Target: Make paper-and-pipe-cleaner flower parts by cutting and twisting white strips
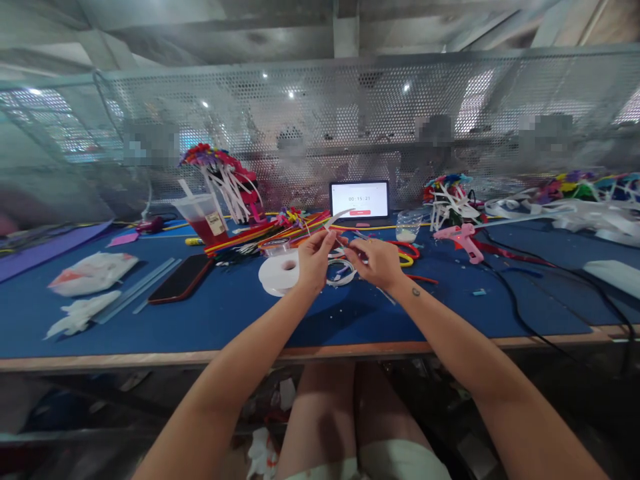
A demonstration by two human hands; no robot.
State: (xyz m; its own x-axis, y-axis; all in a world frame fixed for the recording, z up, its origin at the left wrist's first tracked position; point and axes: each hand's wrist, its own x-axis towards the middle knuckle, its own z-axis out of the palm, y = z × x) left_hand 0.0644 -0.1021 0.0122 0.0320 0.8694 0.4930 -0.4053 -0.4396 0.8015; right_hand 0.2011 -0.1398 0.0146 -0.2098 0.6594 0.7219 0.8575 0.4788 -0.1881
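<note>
A thin white strip [339, 217] rises in a curve from the fingertips of my left hand [316, 256], which is closed on it. Close by on the right, my right hand [374, 259] has its fingers pinched together; what lies between them is too small to name. Both hands are held above the blue table, their fingertips nearly touching. Beside my left hand sits a white ribbon roll [278, 273]. A white ring-shaped coil [341, 273] lies below and between the hands.
Behind are a tablet [359, 199], colourful pipe-cleaner stems [250, 233] and a small clear cup [409, 227]. Left are a drink cup [203, 220], a phone [181, 279] and a plastic bag [93, 273]. Right is a corded pink glue gun [464, 241].
</note>
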